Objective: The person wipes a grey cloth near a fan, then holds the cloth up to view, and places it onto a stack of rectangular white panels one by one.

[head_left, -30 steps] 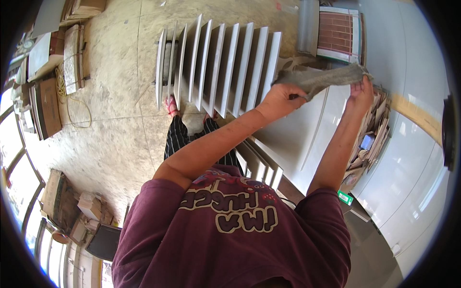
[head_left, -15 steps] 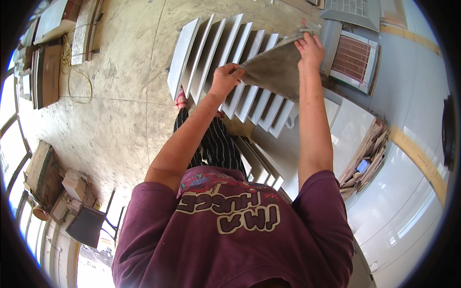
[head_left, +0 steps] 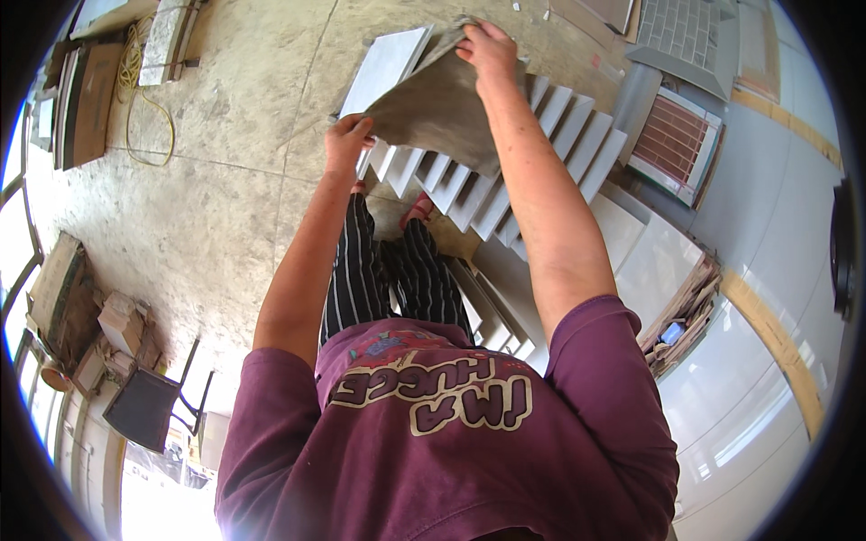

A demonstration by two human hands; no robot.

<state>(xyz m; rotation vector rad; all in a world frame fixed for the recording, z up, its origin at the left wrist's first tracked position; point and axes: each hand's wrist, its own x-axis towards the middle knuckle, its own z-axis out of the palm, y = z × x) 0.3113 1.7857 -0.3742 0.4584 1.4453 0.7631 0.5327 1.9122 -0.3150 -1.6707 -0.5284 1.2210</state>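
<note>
grey tile [head_left: 433, 113]; white tiles [head_left: 577, 149]; maroon shirt [head_left: 451, 451]; black-white striped trousers [head_left: 388, 270]

L hand [head_left: 347, 140] + R hand [head_left: 487, 50] swung grey sheet [head_left: 433, 113] left | now over white slats' [head_left: 559, 135] left end | I see it flatter

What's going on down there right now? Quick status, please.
Left hand and right hand both grip a grey tile. Tile held tilted above a row of white tiles standing on edge. Nothing between them.
</note>
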